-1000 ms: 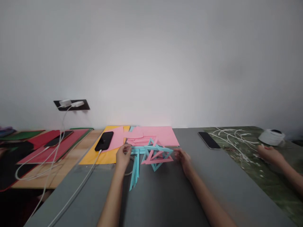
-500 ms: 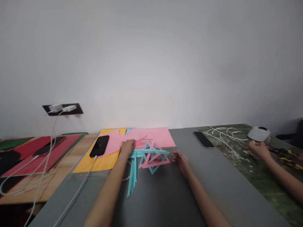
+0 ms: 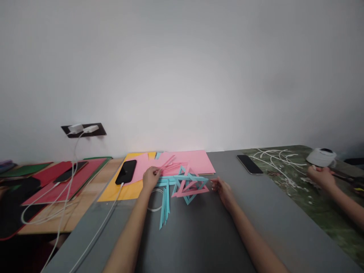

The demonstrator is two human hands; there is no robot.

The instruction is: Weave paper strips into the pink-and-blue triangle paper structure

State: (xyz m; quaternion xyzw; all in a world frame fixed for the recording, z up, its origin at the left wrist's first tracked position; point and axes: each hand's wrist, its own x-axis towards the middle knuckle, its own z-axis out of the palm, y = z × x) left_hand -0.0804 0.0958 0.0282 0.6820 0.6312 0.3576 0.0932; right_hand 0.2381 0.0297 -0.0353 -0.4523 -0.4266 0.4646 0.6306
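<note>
My left hand [image 3: 151,177] is closed at the left end of the pink paper strips, pinching a pink paper strip [image 3: 168,162] that slants up to the right. Other pink strips lie beside and under it. Blue paper strips [image 3: 165,206] sit just below, some pointing toward me and others crosswise. To the right stands an open star-shaped frame [image 3: 190,184] of pink and blue folded strips. My right hand [image 3: 223,192] is just right of the frame, apart from it, with loosely bent fingers and nothing visible in them.
Pink sheets [image 3: 196,157] lie behind the frame. A black phone [image 3: 126,172] rests on yellow paper [image 3: 113,192] at left, its white cable trailing forward. Another phone [image 3: 249,164] lies right. Another person's hand [image 3: 322,177] works near white cords [image 3: 274,163] and a white roll [image 3: 321,157].
The view has shifted slightly left. The pink strip at my left hand now tilts up more steeply. My right hand stays beside the star frame, and the other person's hand has barely moved.
</note>
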